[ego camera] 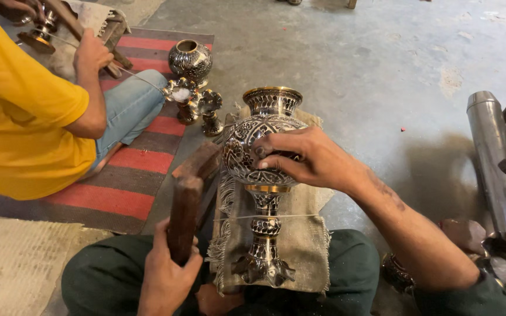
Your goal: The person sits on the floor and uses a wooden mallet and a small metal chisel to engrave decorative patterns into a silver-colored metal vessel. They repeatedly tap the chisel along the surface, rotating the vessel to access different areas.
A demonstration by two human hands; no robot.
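A tall engraved metal vase (265, 175), black and silver with gold bands, lies tilted on a burlap cloth (306, 240) over my lap. My right hand (300, 157) grips its round belly. A thin string (288, 217) crosses the narrow stem. My left hand (168, 272) is closed around a dark wooden block (185, 210) that stands upright just left of the vase.
At left a person in a yellow shirt (19, 111) and jeans sits on a red and grey striped rug (130, 181), working a wooden tool. Several engraved metal pieces (191, 88) stand by the rug. A motorcycle exhaust pipe (493, 158) sits at right on the concrete floor.
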